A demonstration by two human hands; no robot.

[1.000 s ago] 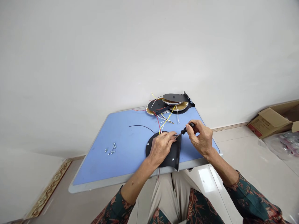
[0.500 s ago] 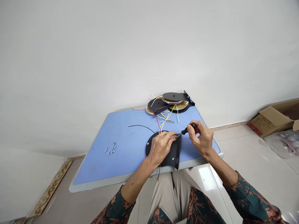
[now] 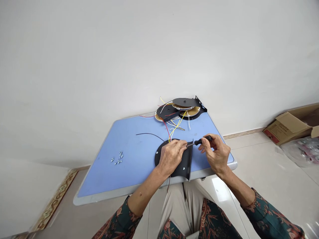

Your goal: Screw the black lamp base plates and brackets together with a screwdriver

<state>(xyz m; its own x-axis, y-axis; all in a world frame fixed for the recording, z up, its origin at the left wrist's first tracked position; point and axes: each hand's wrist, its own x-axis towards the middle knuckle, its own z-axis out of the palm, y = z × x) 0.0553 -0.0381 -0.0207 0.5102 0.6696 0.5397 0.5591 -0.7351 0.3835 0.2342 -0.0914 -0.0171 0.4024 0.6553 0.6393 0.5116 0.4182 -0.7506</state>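
Observation:
My left hand (image 3: 171,154) rests on a black round metal plate (image 3: 183,167) with a bent flange, its fingers gripping the plate near the flange. My right hand (image 3: 216,154) grips a black-handled screwdriver (image 3: 202,141). The screwdriver's metal shaft points left, and its tip sits by my left fingertips, partly hidden. A dark wire and a yellow and red wire run from under the plate across the table.
A stack of black and gold discs (image 3: 178,109) with coloured wires lies at the far edge of the blue folding table (image 3: 99,176). Several small screws (image 3: 119,158) lie left of my hands. A cardboard box (image 3: 289,124) and a plastic bag (image 3: 300,151) stand on the floor at right.
My right hand and the screwdriver have shifted slightly right, and the handle now lies more level. My left hand and the plate have barely moved.

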